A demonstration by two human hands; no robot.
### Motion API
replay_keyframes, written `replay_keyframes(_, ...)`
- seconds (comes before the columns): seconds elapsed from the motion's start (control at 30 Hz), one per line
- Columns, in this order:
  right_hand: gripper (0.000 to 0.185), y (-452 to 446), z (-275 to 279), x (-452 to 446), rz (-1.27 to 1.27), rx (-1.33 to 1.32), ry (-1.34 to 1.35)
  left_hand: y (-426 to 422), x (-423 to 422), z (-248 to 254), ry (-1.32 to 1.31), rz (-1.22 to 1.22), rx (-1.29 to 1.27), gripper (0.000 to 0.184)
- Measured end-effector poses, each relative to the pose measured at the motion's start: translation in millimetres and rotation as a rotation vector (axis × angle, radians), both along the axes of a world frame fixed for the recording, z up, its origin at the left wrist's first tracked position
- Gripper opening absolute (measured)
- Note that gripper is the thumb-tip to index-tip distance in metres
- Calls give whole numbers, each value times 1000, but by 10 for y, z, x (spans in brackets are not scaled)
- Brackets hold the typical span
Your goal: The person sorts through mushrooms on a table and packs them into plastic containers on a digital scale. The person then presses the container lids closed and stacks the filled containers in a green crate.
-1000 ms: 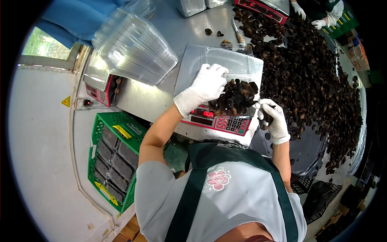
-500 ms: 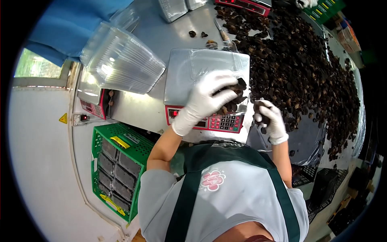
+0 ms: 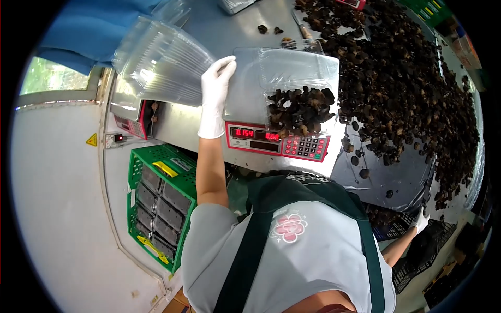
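well apart, dark pieces (image 3: 309, 111) rightward of the left grip (image 3: 215, 86)

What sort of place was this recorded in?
Probably a food-packing workroom: there is a lit digital scale, a stack of clear plastic trays to its left, and a large heap of dark, fungus-like pieces to its right.

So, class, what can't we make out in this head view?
In the head view:
Right hand: too small to tell whether it holds anything.
Far scale: mostly cut off by the top edge.
Clear box: bottom hidden beneath dark pieces.
Apron lettering: too small to read.
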State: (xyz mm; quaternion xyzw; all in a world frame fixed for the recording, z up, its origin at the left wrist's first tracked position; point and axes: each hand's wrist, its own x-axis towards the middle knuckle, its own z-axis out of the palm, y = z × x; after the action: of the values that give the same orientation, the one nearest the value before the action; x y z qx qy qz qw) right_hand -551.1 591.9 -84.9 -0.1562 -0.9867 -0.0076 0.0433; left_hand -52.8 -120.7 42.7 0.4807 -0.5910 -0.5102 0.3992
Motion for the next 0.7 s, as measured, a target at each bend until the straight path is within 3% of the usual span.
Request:
replay_keyframes(0.07, 65, -416, 238, 101, -73, 55, -116, -38, -68, -28, 25, -13, 31, 28)
replay_keyframes(0.13, 61, -681, 261, 74, 97, 2, -67, -48, -132, -36, 36, -37, 75, 35)
replay_keyframes(0.23, 42, -1552, 309, 269, 420, -592, 57, -78, -235, -111, 20, -58, 120, 43)
replay_keyframes(0.27, 39, -1871, 319, 327, 496, -660, 24, -83, -275, -139, 15, -57, 152, 46)
replay_keyframes(0.3, 36, -2539, 755, 822, 431, -948, -89, -80, -328, -166, 12, -62, 185, 49)
replay_keyframes(0.37, 29, -2920, 594, 893, 679, -918, -47, -63, -372, -208, 18, -99, 183, 50)
replay_keyframes(0.4, 26, -3181, 763, 1088, 780, -884, -51, -47, -410, -225, 19, -127, 181, 52)
replay_keyframes(0.5, 27, -3422, 556, 1065, 882, -726, -91, 55, -465, -211, -3, -121, 106, 46)
replay_keyframes(0.6, 39, -3491, 252, 864, 774, -395, -2, 122, -439, -249, -8, -100, 74, 43)
replay_keyframes(0.63, 43, -3496, 168, 773, 716, -377, -29, 113, -408, -324, -12, -103, 49, 42)
replay_keyframes(0.67, 45, -3450, -83, 670, 799, -343, 185, 105, -387, -411, -18, -102, 23, 40)
replay_keyframes(0.7, 42, -3442, -109, 663, 782, -384, 179, 109, -372, -476, -18, -99, -15, 39)
